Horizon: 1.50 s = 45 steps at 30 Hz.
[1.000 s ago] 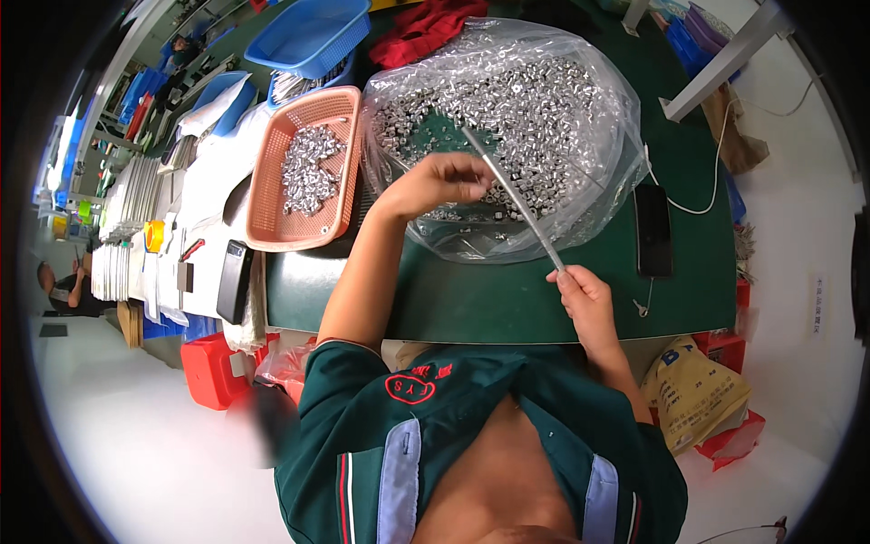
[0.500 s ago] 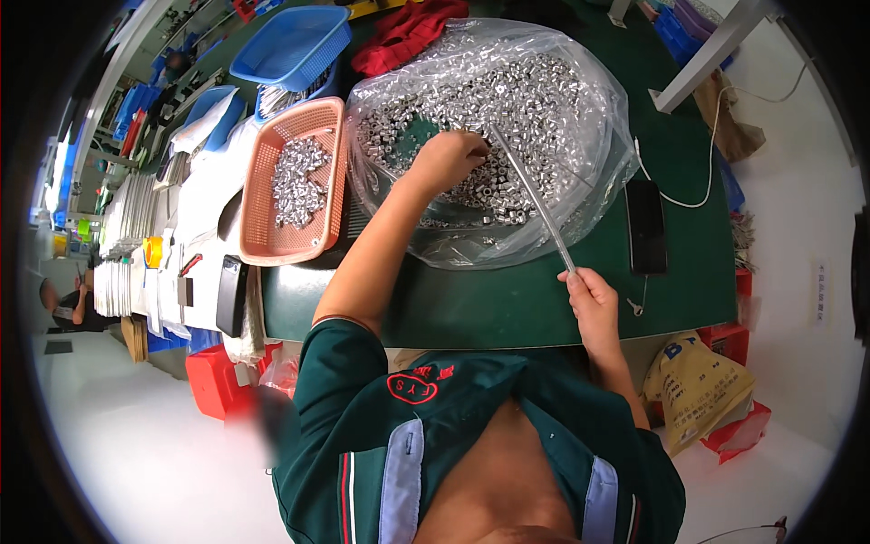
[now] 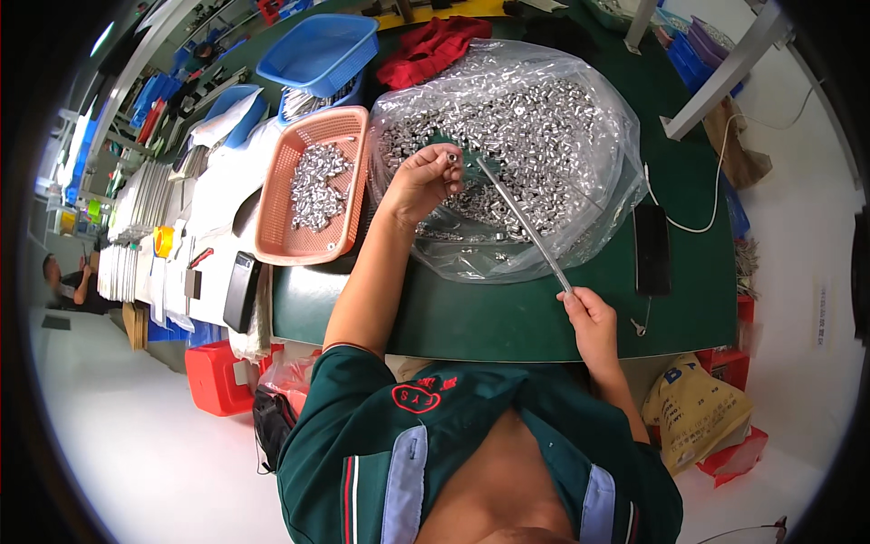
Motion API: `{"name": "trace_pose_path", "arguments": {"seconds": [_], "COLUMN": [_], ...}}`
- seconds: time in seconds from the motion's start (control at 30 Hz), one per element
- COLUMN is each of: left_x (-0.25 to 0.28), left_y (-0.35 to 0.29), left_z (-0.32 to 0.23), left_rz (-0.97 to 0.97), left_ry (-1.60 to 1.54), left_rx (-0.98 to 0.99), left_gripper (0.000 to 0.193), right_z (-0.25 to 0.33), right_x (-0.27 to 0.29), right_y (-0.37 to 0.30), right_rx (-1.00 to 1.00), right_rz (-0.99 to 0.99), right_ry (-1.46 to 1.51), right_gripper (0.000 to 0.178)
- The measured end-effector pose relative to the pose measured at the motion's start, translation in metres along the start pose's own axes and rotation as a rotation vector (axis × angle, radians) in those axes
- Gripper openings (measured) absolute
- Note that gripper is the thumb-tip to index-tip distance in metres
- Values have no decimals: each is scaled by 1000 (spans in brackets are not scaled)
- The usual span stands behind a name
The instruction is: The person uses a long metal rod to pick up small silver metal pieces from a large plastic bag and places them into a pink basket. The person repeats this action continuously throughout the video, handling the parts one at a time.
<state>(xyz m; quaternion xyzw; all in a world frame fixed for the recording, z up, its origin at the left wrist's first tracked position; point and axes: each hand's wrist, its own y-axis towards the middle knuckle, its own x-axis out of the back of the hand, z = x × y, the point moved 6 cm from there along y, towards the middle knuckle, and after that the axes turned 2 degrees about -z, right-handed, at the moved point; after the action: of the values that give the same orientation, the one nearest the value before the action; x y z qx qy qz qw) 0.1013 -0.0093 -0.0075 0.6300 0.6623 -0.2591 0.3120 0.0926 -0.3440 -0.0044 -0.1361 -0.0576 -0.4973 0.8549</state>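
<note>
My left hand (image 3: 420,186) is raised over the near left part of a clear plastic bag (image 3: 623,136). Its fingertips pinch a small silver metal sleeve (image 3: 452,158), whose hole shows. A heap of similar short metal sleeves (image 3: 557,118) lies spread in the bag. My right hand (image 3: 591,325) is closed round the near end of a long thin metal rod (image 3: 530,227). That rod slants up and left over the bag, and its far tip is close to the left fingertips, apart from the sleeve. Left of the bag, a salmon-coloured basket (image 3: 359,150) holds more sleeves.
Blue baskets (image 3: 317,45) and a red cloth (image 3: 435,50) are beyond the bag on the green table (image 3: 507,326). A black phone (image 3: 651,249) and a white cable (image 3: 707,218) lie to the right. Paper stacks and another phone (image 3: 242,290) are left.
My left hand has come up out of the heap and moved left, now showing a sleeve in its fingertips. My right hand still holds the rod. The whole view has shifted slightly.
</note>
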Motion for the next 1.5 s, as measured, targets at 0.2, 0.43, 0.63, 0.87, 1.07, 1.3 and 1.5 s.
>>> {"name": "trace_pose_path", "arguments": {"seconds": [0.2, 0.43, 0.63, 0.87, 1.07, 1.3, 1.5], "left_x": [-6, -8, -6, -11, -18, -37, -45], "left_y": [-10, -11, -17, -22, -25, -26, -24], "left_z": [-4, 2, 3, -5, -18, -31, -23], "left_rz": [-123, -78, -55, -78, -153, -162, -240], "left_ry": [15, -99, -128, 100, 467, 615, 784], "left_rx": [-89, -112, -69, -40, -64, -77, -12], "left_gripper": [21, 17, 17, 18, 19, 18, 18], "right_z": [4, 7, 10, 13, 13, 24, 25], "right_x": [-7, -10, -13, -15, -9, -2, -6], "right_y": [-1, -3, -2, -1, 1, -4, -8], "right_rx": [42, 55, 72, 117, 207, 266, 301], "right_rz": [11, 10, 11, 13, -33, -60, -103], "right_ry": [-14, -28, -11, -97, -195, -240, -222], "right_gripper": [17, 17, 16, 15, 13, 12, 13]}}
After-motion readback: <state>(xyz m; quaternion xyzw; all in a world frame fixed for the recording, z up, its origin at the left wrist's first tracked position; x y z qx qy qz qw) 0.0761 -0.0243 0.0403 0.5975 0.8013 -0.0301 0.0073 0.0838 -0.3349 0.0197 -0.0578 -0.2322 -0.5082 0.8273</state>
